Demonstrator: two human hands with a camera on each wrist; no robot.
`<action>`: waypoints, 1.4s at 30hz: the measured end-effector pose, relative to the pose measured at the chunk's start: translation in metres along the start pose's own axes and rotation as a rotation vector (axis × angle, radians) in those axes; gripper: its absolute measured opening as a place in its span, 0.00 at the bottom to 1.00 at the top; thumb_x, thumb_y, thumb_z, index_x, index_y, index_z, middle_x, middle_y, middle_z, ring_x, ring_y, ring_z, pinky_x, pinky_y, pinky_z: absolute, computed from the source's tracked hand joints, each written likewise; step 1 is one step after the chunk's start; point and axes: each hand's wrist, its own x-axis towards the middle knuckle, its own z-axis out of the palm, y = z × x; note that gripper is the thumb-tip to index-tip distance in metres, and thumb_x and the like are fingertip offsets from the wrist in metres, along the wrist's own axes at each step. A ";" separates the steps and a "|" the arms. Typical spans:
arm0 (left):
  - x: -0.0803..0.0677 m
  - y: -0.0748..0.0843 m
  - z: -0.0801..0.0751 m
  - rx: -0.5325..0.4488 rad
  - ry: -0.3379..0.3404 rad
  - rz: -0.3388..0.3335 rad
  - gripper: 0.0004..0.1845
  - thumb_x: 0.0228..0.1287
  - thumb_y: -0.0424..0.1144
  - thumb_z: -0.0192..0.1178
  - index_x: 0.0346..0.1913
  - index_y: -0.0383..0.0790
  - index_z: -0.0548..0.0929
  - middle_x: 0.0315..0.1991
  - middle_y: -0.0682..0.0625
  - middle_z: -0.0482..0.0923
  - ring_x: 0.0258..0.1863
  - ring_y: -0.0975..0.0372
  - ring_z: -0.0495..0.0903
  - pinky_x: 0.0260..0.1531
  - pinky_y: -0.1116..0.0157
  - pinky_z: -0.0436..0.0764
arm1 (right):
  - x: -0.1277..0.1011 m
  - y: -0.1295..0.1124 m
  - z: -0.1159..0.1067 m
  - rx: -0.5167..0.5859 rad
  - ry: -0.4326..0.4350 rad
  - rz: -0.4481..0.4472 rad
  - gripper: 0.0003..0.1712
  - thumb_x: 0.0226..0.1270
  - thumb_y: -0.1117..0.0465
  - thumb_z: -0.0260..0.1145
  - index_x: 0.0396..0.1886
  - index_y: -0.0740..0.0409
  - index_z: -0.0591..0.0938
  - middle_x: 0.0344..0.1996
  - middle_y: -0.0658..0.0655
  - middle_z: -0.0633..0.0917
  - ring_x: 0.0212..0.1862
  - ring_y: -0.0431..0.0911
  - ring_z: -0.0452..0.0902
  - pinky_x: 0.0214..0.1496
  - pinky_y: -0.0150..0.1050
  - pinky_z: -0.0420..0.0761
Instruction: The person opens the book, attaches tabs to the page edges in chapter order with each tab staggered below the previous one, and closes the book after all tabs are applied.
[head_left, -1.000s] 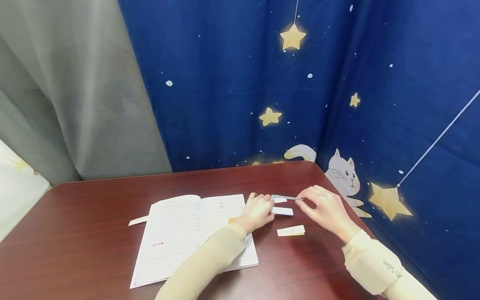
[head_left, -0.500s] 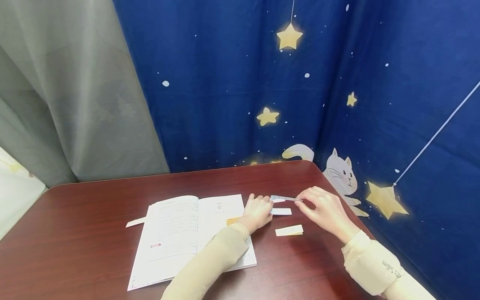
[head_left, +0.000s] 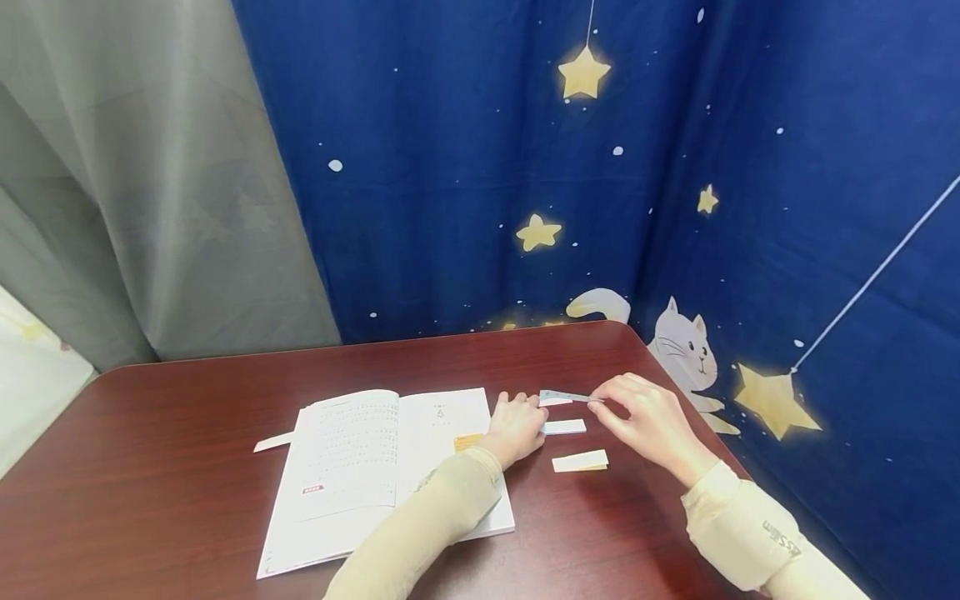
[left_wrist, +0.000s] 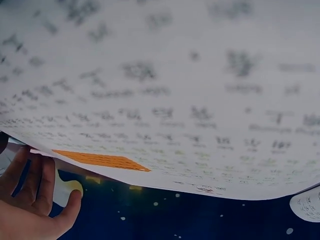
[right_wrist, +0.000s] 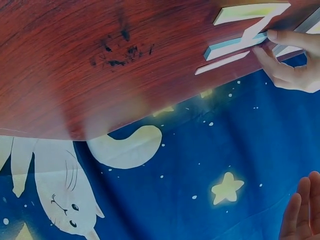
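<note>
a dark red table [head_left: 187, 433] carries an open book [head_left: 375, 467] and sticky-note pads [head_left: 580, 461].

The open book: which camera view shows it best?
The head view. It shows the whole open book lying flat on the table, the left hand at its right edge. The left wrist view shows only a blurred printed page with an orange tab. The right wrist view shows none of it.

Dark reddish-brown wooden table [head_left: 187, 433] with rounded corners, glossy under soft, even light. Behind and to the right, deep blue curtain [head_left: 465, 167] printed with yellow stars, white dots and a white cat [head_left: 686, 350], hanging in loose folds down to the table edge. To the left, plain grey curtain [head_left: 135, 183], with a pale patch of wall [head_left: 30, 367] below it.
</note>
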 end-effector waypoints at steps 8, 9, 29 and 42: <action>-0.012 -0.012 -0.016 -0.083 -0.006 -0.040 0.12 0.48 0.50 0.60 0.36 0.51 0.80 0.31 0.55 0.72 0.34 0.61 0.71 0.32 0.59 0.65 | 0.005 -0.004 0.005 0.011 -0.018 0.002 0.07 0.55 0.52 0.63 0.29 0.49 0.81 0.27 0.43 0.80 0.31 0.38 0.75 0.31 0.37 0.76; -0.014 -0.015 -0.020 -0.098 -0.001 -0.042 0.12 0.48 0.50 0.60 0.36 0.51 0.80 0.31 0.55 0.72 0.34 0.61 0.71 0.32 0.59 0.66 | 0.006 -0.005 0.005 0.012 -0.020 0.003 0.08 0.57 0.51 0.61 0.29 0.49 0.81 0.27 0.43 0.80 0.31 0.38 0.74 0.31 0.37 0.76; -0.089 -0.111 -0.055 -0.255 0.282 -0.107 0.12 0.50 0.45 0.61 0.38 0.46 0.81 0.35 0.54 0.76 0.35 0.60 0.74 0.35 0.58 0.69 | 0.032 -0.024 0.027 0.159 -0.094 0.067 0.05 0.48 0.58 0.68 0.28 0.49 0.81 0.25 0.42 0.79 0.30 0.37 0.73 0.31 0.36 0.74; -0.109 -0.113 -0.058 -0.268 0.333 -0.067 0.12 0.50 0.44 0.61 0.38 0.45 0.81 0.35 0.54 0.76 0.36 0.60 0.74 0.39 0.56 0.70 | 0.039 -0.039 0.059 0.365 -0.220 0.287 0.02 0.53 0.55 0.65 0.26 0.46 0.81 0.24 0.37 0.77 0.28 0.34 0.72 0.30 0.33 0.76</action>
